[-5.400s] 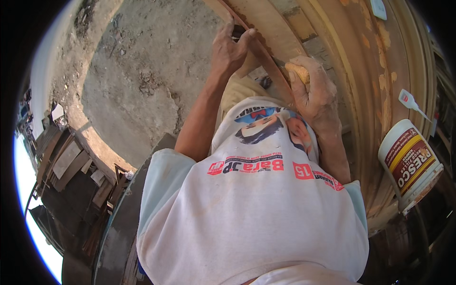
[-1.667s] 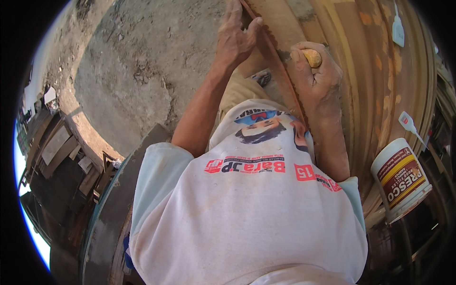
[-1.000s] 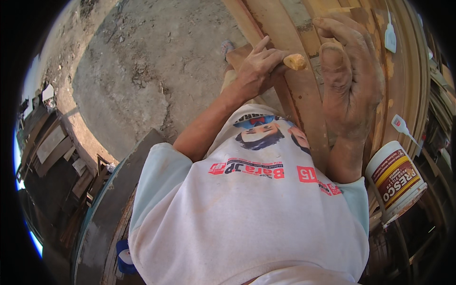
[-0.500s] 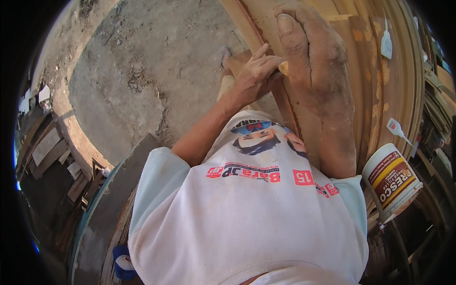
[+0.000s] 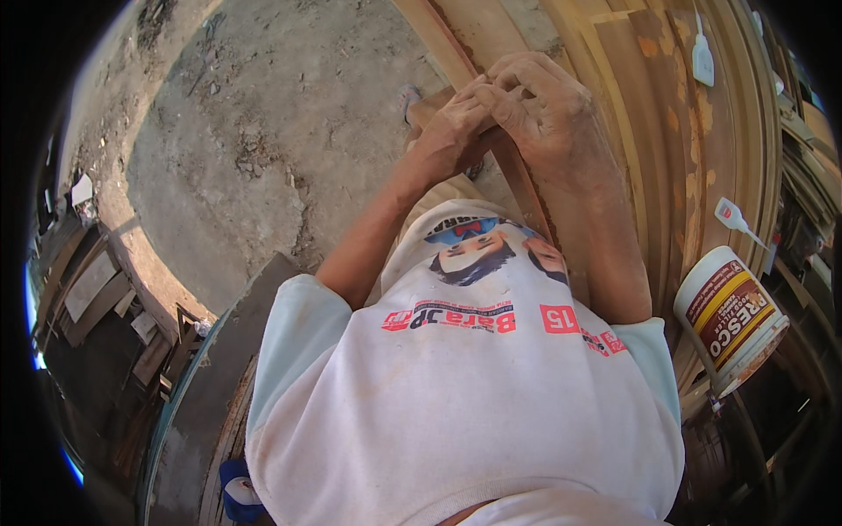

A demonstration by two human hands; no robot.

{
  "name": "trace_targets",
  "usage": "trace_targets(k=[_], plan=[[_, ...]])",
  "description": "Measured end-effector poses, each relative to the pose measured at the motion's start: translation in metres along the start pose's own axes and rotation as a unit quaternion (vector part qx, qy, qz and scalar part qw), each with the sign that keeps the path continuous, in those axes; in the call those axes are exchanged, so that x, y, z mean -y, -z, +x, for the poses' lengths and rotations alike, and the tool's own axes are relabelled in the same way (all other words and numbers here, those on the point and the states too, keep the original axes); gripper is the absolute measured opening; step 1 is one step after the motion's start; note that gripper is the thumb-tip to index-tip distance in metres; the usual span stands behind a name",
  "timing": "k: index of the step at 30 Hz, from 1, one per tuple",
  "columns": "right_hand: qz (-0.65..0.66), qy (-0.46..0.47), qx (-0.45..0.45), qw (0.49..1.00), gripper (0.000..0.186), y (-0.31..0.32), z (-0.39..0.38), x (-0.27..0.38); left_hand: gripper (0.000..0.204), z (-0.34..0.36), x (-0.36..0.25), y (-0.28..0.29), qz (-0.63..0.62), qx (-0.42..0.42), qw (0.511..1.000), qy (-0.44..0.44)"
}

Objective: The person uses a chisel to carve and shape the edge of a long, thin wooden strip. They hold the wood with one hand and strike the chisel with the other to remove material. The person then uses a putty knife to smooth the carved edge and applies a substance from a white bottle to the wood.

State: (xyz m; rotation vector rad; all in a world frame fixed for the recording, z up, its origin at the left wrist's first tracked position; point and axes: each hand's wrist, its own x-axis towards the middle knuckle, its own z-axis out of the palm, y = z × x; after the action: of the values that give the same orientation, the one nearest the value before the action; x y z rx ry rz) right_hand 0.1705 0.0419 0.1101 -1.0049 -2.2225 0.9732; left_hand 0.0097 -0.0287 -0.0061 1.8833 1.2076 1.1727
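Note:
My left hand and my right hand meet above the edge of a wooden panel with a reddish-brown side. The right thumb and fingers are bent together in a pinch, close against the left fingertips. The left hand's fingers are drawn together, and its palm side is hidden. Whatever lies between the two hands cannot be made out. Both hands look dusty. To their right, long wooden boards with orange-brown patches lie side by side.
Two white nozzle bottles, one farther and one nearer, lie on the boards at right. A white, brown and yellow bucket stands below them. Rough grey ground spreads left. Scrap wood is piled at far left.
My right hand has come down and away from the camera, its fingers curling into a pinch against my left hand. The left fingers, extended before, are drawn in. A small yellowish piece between them is now hidden.

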Motion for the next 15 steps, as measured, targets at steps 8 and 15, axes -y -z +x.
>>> trace_targets(k=[8, 15], plan=[[-0.061, 0.024, -0.085, 0.994, 0.027, -0.003, -0.07, 0.0, 0.081, 0.011, 0.008, 0.032, 0.144, -0.165, 0.953, 0.208], [-0.011, 0.0, -0.126, 0.992, 0.034, -0.017, -0.103, -0.001, 0.111, 0.04, 0.045, 0.028, 0.079, -0.138, 0.934, 0.321]])
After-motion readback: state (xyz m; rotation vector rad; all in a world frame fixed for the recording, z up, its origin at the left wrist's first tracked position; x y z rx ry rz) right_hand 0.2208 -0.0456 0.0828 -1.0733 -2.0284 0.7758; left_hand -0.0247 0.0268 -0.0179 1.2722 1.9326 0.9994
